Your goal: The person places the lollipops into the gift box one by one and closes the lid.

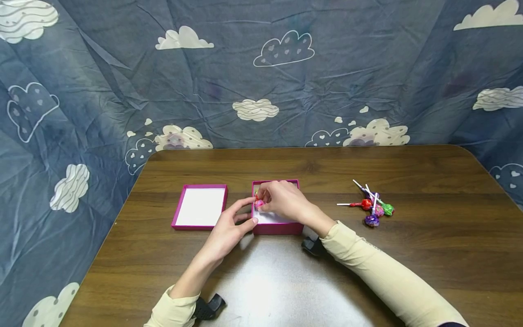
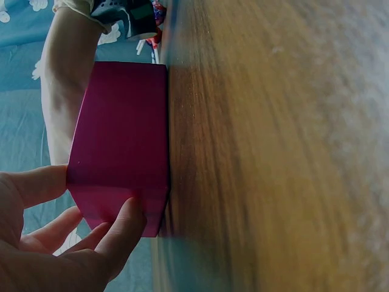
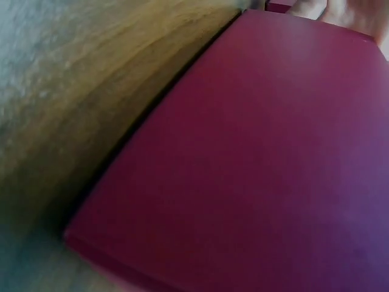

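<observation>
A magenta box (image 1: 279, 228) with a white inside stands on the table, its top uncovered. My right hand (image 1: 282, 198) reaches over its rim, and the bent fingers pinch a lollipop (image 1: 259, 204) in a pink wrapper by the inner left wall. The fingers hide part of the lollipop. My left hand (image 1: 226, 229) rests against the box's left side, fingers extended. In the left wrist view, the left fingertips (image 2: 130, 213) touch the box's end wall. The right wrist view is mostly filled by the box's front wall (image 3: 243, 158).
Left of the box lies the magenta lid (image 1: 225, 204), its white inside up. Several lollipops (image 1: 372, 220) in red, green, purple and pink wrappers lie in a pile on the right of the wooden table (image 1: 429, 254). A blue cloth (image 1: 229, 81) with clouds hangs behind.
</observation>
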Motion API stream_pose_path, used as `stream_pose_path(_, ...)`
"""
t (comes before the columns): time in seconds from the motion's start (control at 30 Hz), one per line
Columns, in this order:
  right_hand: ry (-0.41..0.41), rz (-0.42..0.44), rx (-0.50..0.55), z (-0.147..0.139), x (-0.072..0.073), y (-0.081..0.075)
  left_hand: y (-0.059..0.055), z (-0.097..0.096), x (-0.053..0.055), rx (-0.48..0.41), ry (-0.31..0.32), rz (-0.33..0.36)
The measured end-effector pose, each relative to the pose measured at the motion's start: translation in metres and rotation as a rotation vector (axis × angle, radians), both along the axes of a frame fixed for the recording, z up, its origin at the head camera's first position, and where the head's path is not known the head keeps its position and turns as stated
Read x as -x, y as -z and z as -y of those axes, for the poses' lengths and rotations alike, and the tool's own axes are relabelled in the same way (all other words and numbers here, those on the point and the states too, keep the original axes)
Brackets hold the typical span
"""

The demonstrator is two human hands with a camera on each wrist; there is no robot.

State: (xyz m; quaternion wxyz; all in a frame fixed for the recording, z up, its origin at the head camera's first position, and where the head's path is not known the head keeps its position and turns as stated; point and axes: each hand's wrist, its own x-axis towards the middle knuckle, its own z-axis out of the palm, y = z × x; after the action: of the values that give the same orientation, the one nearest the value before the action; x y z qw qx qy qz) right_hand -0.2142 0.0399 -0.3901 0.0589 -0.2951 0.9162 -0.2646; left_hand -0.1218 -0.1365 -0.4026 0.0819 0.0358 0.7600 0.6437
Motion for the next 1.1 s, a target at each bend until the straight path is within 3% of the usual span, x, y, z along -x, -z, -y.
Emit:
stream_pose_path(0.4,-0.041,0.041,0.025,-0.002,0.003,-0.003,0.0,0.0,0.001,0.015,-0.002,-0.001)
stream_pose_path(0.67,-0.069,0.008,0.012,-0.009,0.003,-0.011,0.0,-0.001,0.001,0.009,0.001,-0.005)
stream_pose_path(1.1,0.016,-0.03,0.156,-0.037,-0.011,-0.037,0.001,0.0,0.001,0.023,-0.003,-0.005)
